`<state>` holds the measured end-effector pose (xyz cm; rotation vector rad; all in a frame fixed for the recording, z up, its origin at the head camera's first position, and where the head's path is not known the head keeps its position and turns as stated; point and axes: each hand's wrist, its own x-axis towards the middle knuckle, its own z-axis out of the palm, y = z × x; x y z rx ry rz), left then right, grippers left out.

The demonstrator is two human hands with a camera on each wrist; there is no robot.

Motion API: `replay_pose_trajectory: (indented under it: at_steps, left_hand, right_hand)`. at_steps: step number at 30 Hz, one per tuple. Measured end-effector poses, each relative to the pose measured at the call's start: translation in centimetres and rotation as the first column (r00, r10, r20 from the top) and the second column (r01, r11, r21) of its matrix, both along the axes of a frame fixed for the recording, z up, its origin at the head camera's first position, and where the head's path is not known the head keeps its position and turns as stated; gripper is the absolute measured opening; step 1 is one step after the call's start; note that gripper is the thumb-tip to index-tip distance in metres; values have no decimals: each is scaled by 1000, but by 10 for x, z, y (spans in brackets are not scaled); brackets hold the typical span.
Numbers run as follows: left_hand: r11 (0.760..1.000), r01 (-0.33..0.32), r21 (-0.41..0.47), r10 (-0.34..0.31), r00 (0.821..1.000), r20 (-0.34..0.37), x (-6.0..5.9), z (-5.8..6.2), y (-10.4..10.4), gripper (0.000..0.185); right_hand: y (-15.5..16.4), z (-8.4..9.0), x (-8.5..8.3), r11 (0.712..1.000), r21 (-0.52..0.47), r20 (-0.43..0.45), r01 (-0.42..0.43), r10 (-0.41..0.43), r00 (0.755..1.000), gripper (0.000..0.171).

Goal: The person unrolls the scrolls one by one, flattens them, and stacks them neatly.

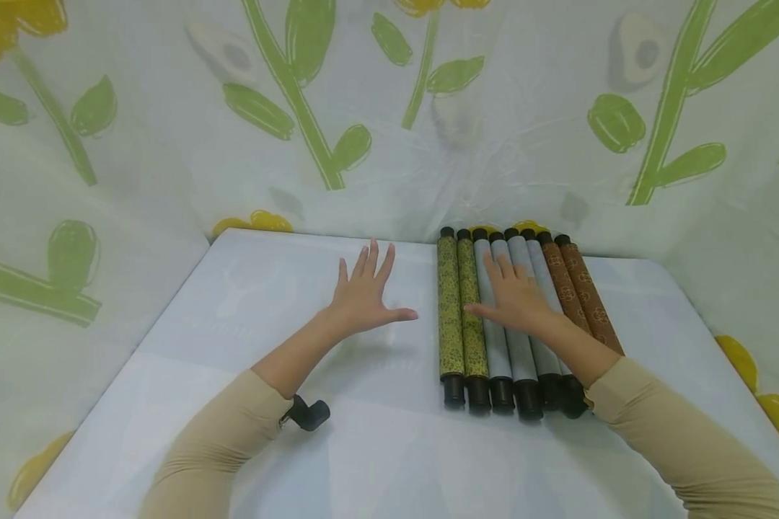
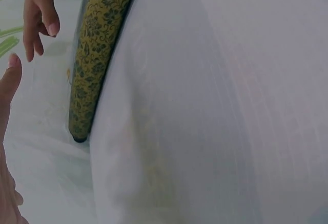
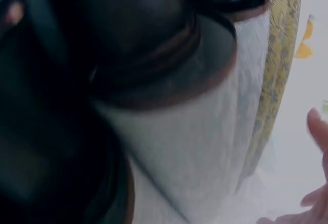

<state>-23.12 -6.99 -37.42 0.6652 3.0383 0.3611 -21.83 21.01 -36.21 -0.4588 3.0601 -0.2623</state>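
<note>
Several rolled scrolls with black end knobs lie side by side on a white table (image 1: 234,404). From left to right come two yellow-green patterned scrolls (image 1: 450,310), several pale grey scrolls (image 1: 522,353) and two brown patterned scrolls (image 1: 589,295). My left hand (image 1: 361,295) holds nothing and hovers left of the row, fingers spread. Spread over the grey scrolls is my right hand (image 1: 518,295), also holding nothing; whether it touches them I cannot tell. In the right wrist view, dark knobs (image 3: 138,24) and a grey scroll (image 3: 189,147) loom close.
A white sheet (image 1: 389,166) with green plants and yellow flowers hangs behind and beside the table. The scrolls' far ends reach close to the table's back edge. A black wrist device (image 1: 308,413) sticks out by the left cuff.
</note>
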Motion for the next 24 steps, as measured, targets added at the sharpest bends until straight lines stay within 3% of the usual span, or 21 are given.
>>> replay_pose_trajectory:
  at_steps: [6, 12, 20, 24]
  left_hand:
    - [998, -22, 55, 18, 997, 72, -2, -10, 16, 118]
    - [998, -34, 56, 28, 995, 97, -2, -22, 32, 120]
    - [996, 1, 87, -10, 995, 98, 0, -37, 56, 118]
    - [985, -4, 174, -29, 981, 189, 3, -38, 64, 116]
  right_hand:
    - [-10, -5, -5, 996, 11, 47, 86, -86, 995, 96]
    - [-18, -6, -7, 994, -45, 68, 97, -93, 993, 93]
    - [-24, -8, -9, 971, -217, 125, 96, -70, 990, 87]
    - [-26, -9, -11, 960, -251, 189, 123, -76, 979, 86]
